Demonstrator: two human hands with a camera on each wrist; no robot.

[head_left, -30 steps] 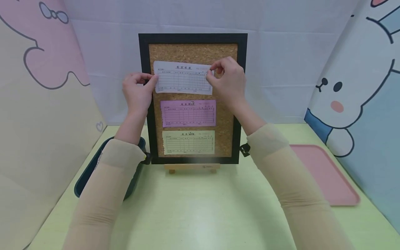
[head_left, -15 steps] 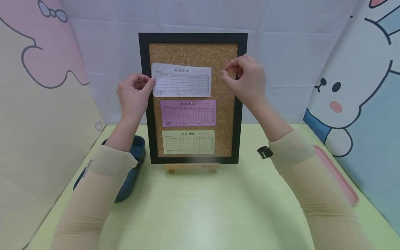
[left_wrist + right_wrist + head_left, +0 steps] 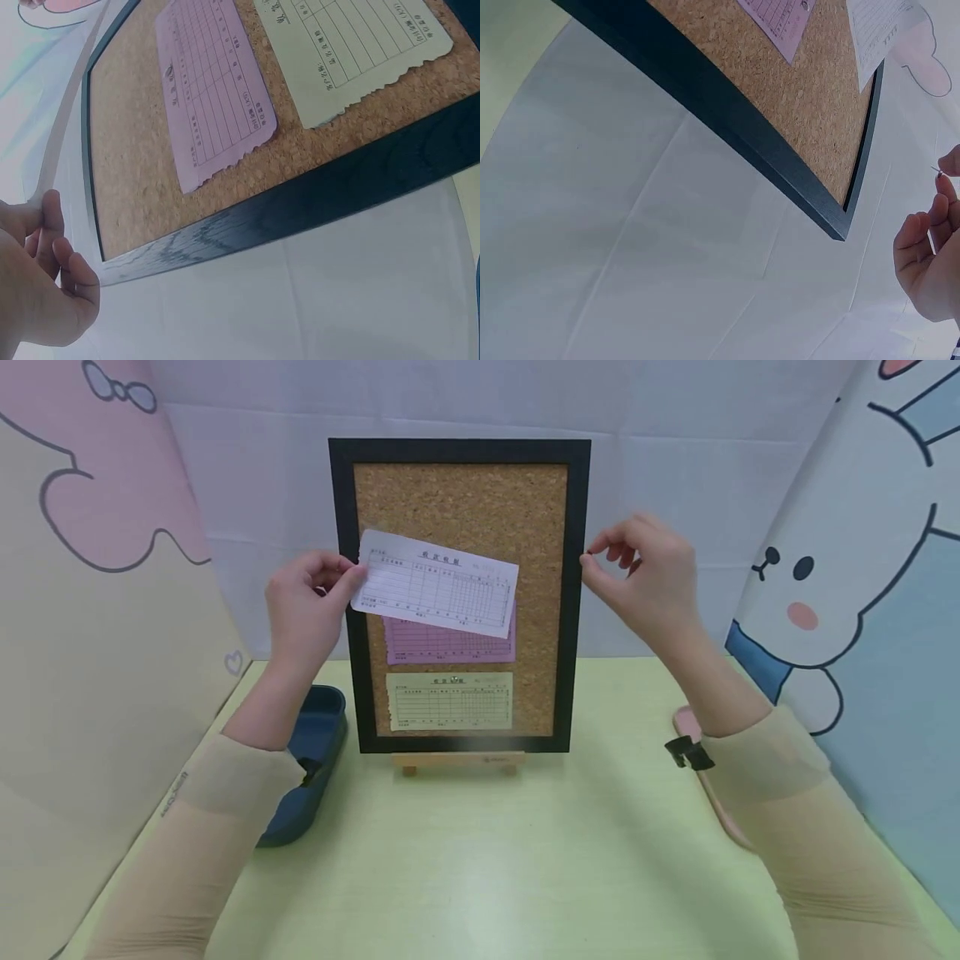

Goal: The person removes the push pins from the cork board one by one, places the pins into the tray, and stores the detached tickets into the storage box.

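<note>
My left hand (image 3: pixel 306 610) pinches the left edge of a white receipt slip (image 3: pixel 438 583) between thumb and fingers. The slip tilts down to the right in front of the cork board (image 3: pixel 465 497) and overlaps the top of a purple slip (image 3: pixel 450 647). Lower on the board, a pale green slip (image 3: pixel 450 703) has a metal pushpin (image 3: pixel 454 680) at its top. My right hand (image 3: pixel 645 577), just right of the black frame, pinches a small pin (image 3: pixel 937 171), whose thin point shows in the right wrist view. Another pushpin (image 3: pixel 169 73) shows on the purple slip in the left wrist view.
The framed board stands on a small wooden easel (image 3: pixel 459 759) on the pale green table (image 3: pixel 465 860). A dark blue tray (image 3: pixel 318 760) lies left, partly behind my left sleeve. A pink tray (image 3: pixel 723 814) lies right, mostly hidden by my right sleeve. Cloth walls (image 3: pixel 675 527) surround the table.
My right hand has left the white slip's right edge and moved right, past the frame. The white slip, in my left hand, has come down and tilted over the purple slip.
</note>
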